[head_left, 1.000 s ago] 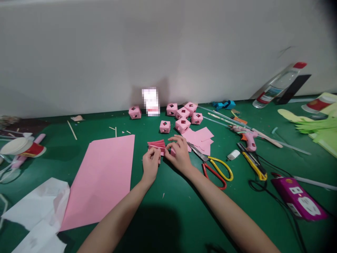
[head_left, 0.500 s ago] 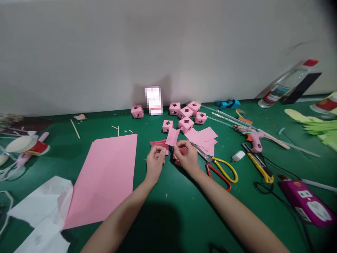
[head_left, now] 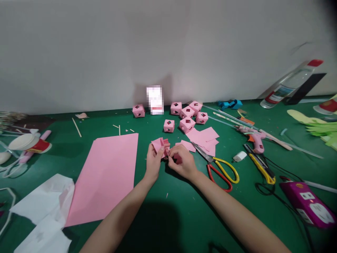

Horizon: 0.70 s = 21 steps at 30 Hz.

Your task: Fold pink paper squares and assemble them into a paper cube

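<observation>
Green desk [head_left: 184,211] against a plain grey wall [head_left: 168,45] (craft clutter throughout). At centre, left hand [head_left: 154,160] and right hand [head_left: 184,161] each pinch the folded pink paper pieces [head_left: 161,144]; scissors [head_left: 219,168] just beside.

Green tabletop [head_left: 184,211]: large pink sheet [head_left: 105,175] lower left; white paper [head_left: 42,211] at bottom left; pink paper cubes [head_left: 187,116] centre; scissors [head_left: 218,167] right of centre; purple power strip [head_left: 308,203] lower right; bottle [head_left: 286,86] upper right.
</observation>
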Each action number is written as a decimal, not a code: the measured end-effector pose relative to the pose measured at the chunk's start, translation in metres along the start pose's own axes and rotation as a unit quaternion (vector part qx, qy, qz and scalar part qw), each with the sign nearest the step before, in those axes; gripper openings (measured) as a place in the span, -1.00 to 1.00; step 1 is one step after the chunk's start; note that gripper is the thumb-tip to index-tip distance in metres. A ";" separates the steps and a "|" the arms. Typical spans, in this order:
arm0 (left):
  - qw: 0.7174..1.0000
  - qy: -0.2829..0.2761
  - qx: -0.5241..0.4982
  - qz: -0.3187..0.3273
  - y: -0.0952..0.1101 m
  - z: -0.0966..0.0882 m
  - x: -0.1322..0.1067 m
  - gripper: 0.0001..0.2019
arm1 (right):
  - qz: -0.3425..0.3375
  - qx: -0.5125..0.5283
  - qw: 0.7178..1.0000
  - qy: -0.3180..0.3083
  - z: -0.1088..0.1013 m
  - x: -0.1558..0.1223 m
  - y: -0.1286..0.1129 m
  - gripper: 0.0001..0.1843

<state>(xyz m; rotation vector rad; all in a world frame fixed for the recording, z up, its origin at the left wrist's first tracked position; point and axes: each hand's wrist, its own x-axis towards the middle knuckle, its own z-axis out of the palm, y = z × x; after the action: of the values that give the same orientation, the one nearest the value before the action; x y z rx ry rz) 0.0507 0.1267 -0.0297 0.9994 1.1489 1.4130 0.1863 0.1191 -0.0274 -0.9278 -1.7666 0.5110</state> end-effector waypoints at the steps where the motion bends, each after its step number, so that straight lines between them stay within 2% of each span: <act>1: 1.000 0.015 0.001 0.004 -0.001 -0.001 0.000 -0.70 | 0.006 -0.001 1.000 0.001 0.000 0.000 0.000 -0.90; 7: 0.998 0.054 0.029 0.024 -0.004 -0.003 -0.001 -0.67 | 0.046 -0.003 0.998 0.035 -0.003 0.003 -0.001 -0.91; 13: 0.998 0.059 0.006 0.005 -0.003 -0.002 -0.001 -0.67 | 0.037 -0.006 0.999 0.038 -0.003 0.001 0.000 -0.87; 17: 0.998 0.060 0.007 0.000 -0.003 -0.002 -0.001 -0.66 | 0.007 -0.039 0.999 -0.021 -0.002 0.000 0.004 -0.57; 19: 0.998 0.060 0.014 0.001 -0.003 -0.002 -0.001 -0.69 | 0.002 -0.057 0.997 -0.051 -0.001 0.000 0.007 -0.52; 21: 0.998 0.056 0.025 0.008 -0.003 -0.002 -0.001 -0.72 | 0.008 -0.063 0.997 -0.051 0.000 -0.001 0.011 -0.55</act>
<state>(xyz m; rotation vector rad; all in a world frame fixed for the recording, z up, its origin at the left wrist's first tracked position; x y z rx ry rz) 0.0497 0.1257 -0.0331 0.9764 1.2659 1.4750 0.1897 0.1249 -0.0356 -1.0196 -1.9034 0.4692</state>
